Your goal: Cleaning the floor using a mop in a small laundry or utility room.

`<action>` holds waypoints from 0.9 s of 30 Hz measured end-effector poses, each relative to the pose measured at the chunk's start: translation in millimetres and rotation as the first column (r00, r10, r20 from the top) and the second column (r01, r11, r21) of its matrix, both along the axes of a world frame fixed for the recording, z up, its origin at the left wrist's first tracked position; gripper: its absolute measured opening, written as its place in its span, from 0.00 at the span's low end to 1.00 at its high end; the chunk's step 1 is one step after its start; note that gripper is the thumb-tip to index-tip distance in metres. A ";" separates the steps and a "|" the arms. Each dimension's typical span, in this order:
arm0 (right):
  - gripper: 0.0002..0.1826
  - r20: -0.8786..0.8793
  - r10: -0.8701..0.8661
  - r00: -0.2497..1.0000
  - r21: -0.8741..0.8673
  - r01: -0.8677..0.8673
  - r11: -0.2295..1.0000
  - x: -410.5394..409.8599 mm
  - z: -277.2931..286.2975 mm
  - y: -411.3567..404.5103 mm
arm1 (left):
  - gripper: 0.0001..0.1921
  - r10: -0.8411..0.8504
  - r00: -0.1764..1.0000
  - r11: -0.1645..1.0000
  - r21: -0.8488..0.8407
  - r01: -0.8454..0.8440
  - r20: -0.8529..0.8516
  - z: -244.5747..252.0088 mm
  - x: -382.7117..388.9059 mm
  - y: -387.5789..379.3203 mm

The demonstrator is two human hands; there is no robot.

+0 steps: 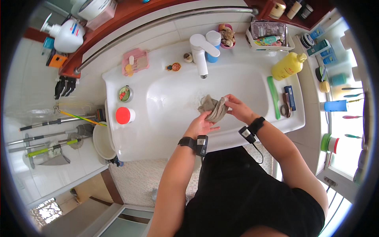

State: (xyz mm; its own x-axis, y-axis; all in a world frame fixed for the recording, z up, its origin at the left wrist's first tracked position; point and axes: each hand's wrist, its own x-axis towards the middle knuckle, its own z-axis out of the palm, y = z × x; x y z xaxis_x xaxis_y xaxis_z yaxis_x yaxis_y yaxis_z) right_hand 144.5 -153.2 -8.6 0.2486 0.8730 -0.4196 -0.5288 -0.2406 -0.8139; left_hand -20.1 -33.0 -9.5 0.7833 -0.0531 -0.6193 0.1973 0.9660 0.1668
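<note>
A bunched grey-beige cloth (215,108) hangs between my two hands, over the basin of the white sink (165,130). My left hand (203,124) pinches its lower left edge, with the other fingers spread out below. On the upper right, my right hand (237,108) grips the cloth between thumb and fingers. Behind the cloth stands the white faucet (201,54), its spout pointing down over the basin. Black straps with small boxes sit on both wrists.
On the right rim are a yellow pump bottle (287,66), a green comb (274,97) and a blue box (290,97). A red-lidded jar (123,115), a round tin (125,94) and a pink soap dish (135,62) occupy the left side. A metal rail (165,20) spans the back wall.
</note>
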 end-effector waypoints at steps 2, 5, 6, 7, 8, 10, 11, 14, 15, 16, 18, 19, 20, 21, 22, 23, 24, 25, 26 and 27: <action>0.23 -0.267 0.040 0.963 -0.014 -0.046 0.999 -0.7 -10.0 8.7 | 0.22 -0.023 1.000 0.999 0.026 0.024 -0.014 20.9 8.4 -1.6; 0.36 -0.487 0.103 0.867 -0.022 -0.130 0.991 -9.2 -3.7 23.5 | 0.28 -0.091 0.993 0.995 0.042 0.088 0.076 26.1 9.1 -0.6; 0.48 -0.458 0.192 0.868 0.016 -0.207 0.978 -11.5 -2.3 28.1 | 0.28 -0.128 0.990 0.987 0.100 0.122 0.052 26.0 7.6 -0.8; 0.48 -0.461 0.197 0.865 0.022 -0.211 0.977 -10.4 0.1 30.5 | 0.29 -0.161 0.987 0.975 0.157 0.155 0.026 25.5 6.8 -0.3; 0.50 -0.431 0.280 0.858 0.029 -0.297 0.954 -7.1 3.3 32.4 | 0.29 -0.156 0.987 0.975 0.160 0.151 0.021 24.7 6.2 2.4; 0.52 -0.404 0.367 0.838 0.038 -0.386 0.922 -2.6 12.4 39.8 | 0.27 -0.297 0.955 0.939 0.190 0.288 0.022 32.1 6.8 9.4; 0.52 -0.325 0.449 0.832 0.118 -0.435 0.893 0.1 14.8 45.2 | 0.27 -0.292 0.956 0.940 0.190 0.284 0.017 35.6 9.0 10.3; 0.51 -0.215 0.560 0.800 0.228 -0.516 0.826 0.3 30.3 60.5 | 0.23 -0.304 0.953 0.938 0.175 0.299 0.002 42.7 12.5 12.7; 0.50 -0.183 0.590 0.787 0.257 -0.541 0.801 0.6 34.0 63.9 | 0.20 -0.318 0.948 0.932 0.176 0.317 -0.020 43.3 14.0 14.0; 0.50 -0.183 0.591 0.785 0.258 -0.542 0.800 1.0 33.2 65.4 | 0.17 -0.333 0.942 0.926 0.176 0.335 -0.042 43.8 15.8 14.9; 0.41 -0.195 0.542 0.817 0.200 -0.508 0.838 1.5 32.6 67.9 | 0.15 -0.323 0.943 0.922 0.201 0.332 -0.077 45.2 21.3 13.8; 0.41 -0.195 0.543 0.817 0.200 -0.508 0.838 0.7 33.9 69.2 | 0.13 -0.314 0.943 0.916 0.225 0.332 -0.112 45.1 24.1 13.0; 0.36 -0.154 0.484 0.861 0.153 -0.464 0.873 -1.1 35.4 70.3 | 0.13 -0.315 0.943 0.916 0.225 0.332 -0.112 40.4 25.7 12.9; 0.30 -0.109 0.425 0.899 0.109 -0.414 0.904 -2.8 37.7 71.1 | 0.10 -0.299 0.946 0.909 0.263 0.323 -0.126 37.2 27.3 12.9; 0.30 -0.109 0.425 0.899 0.108 -0.414 0.904 -3.9 37.4 71.0 | 0.08 -0.284 0.949 0.900 0.301 0.314 -0.140 33.7 29.0 12.4; 0.24 -0.007 0.382 0.924 0.051 -0.381 0.923 -4.8 36.2 70.4 | 0.08 -0.285 0.948 0.901 0.299 0.315 -0.140 30.0 30.6 10.9; 0.19 0.097 0.339 0.936 -0.002 -0.341 0.940 -5.5 34.7 70.2 | 0.07 -0.285 0.938 0.859 0.382 0.340 -0.196 31.8 33.3 8.8; 0.19 0.095 0.338 0.936 -0.004 -0.340 0.941 -6.1 33.4 70.4 | 0.06 -0.279 0.927 0.809 0.459 0.368 -0.251 32.2 36.2 6.8; 0.16 0.169 0.286 0.943 -0.036 -0.284 0.958 -6.8 32.0 70.6 | 0.06 -0.281 0.926 0.810 0.456 0.370 -0.252 28.2 39.9 6.0; 0.14 0.246 0.235 0.941 -0.062 -0.226 0.972 -7.9 31.7 71.7 | 0.07 -0.279 0.911 0.719 0.563 0.408 -0.305 22.3 43.7 6.8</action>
State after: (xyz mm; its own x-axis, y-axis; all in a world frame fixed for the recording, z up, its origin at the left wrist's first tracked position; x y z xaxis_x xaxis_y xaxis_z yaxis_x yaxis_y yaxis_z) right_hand 136.5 -81.5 23.1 0.1426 0.9058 -0.3990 -0.2368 -0.3602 -0.9023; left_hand 23.6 -26.3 12.8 0.6533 0.1382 -0.7444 0.5843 0.5332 0.6117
